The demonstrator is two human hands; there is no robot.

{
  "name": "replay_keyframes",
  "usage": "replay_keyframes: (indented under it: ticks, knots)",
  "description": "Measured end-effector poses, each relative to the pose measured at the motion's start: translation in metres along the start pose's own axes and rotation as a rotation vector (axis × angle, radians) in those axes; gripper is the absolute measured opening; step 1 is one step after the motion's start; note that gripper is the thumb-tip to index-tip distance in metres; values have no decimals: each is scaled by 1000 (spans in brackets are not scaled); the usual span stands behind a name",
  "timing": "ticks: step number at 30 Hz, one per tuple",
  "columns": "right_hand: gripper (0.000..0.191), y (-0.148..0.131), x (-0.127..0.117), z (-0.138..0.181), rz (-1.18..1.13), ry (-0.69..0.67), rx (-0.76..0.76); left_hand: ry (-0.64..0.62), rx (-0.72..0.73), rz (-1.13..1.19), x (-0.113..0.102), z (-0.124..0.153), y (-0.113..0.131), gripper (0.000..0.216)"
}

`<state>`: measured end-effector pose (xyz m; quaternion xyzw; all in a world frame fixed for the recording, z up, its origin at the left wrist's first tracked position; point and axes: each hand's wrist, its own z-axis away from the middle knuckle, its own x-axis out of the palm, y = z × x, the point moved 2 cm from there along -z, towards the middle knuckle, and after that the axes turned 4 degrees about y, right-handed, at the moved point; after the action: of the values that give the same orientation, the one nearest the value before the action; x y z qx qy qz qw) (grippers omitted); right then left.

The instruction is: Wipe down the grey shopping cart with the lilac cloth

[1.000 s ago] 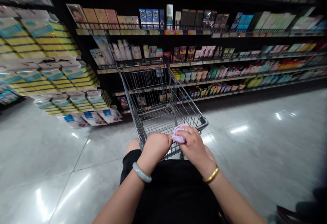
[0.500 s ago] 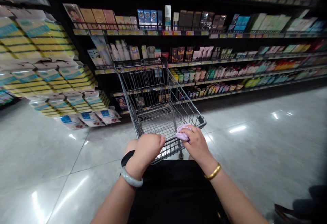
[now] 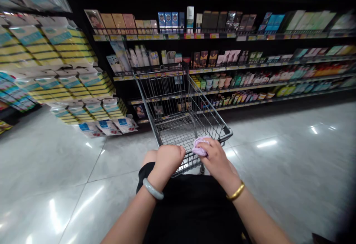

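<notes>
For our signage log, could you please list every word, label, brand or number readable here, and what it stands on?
Nothing can be read in this view.
Yellow shelf-edge price tags: too small and blurred.
Blue cardboard boxes above them: print blurred.
Stacked white packs with blue and yellow labels: print blurred.
Grey wire shopping trolley and lilac cloth: no writing shows.

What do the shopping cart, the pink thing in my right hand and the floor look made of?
The shopping cart: grey metal wire, going by its thin welded grid. The pink thing under the right hand: soft cloth, perhaps microfibre; it bunches and folds. The floor: polished stone or glazed tile, with joint lines and sharp light reflections.
</notes>
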<state>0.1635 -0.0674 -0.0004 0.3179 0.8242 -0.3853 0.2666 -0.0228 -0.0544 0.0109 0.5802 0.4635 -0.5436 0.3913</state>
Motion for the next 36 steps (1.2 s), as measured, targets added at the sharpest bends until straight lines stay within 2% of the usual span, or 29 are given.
replay_keyframes:
  ticks: [4, 11, 14, 17, 19, 22, 25, 29, 32, 36]
  knots:
    - [25, 17, -6, -2, 82, 95, 53, 19, -9, 29, 1, -3, 10, 54]
    - [24, 25, -6, 2, 200, 188, 115, 34, 8, 88, -3, -14, 40, 51]
    - [26, 20, -7, 2, 157, 134, 86, 42, 28, 113, 0, -17, 52, 44]
    - [34, 14, -10, 5, 118, 61, 50, 35, 116, 128, 2, -16, 61, 31]
    - [34, 16, -14, 7, 101, 47, 51, 62, 165, 147, 0, -14, 64, 31]
    - [29, 28, -21, 7, 99, 48, 76, 133, 195, 197, -3, -13, 59, 44]
    - [25, 33, -27, 6, 121, 72, 112, 185, 203, 209, -4, -15, 45, 52]
    - [27, 13, -25, 8, 85, 27, 92, 236, 192, 198, 0, -17, 26, 52]
    - [30, -1, -20, 13, 46, -38, 48, 236, 164, 165, 4, -15, 23, 51]
    - [29, 12, -20, 13, 43, 7, 70, 250, 113, 132, 6, -13, 29, 50]
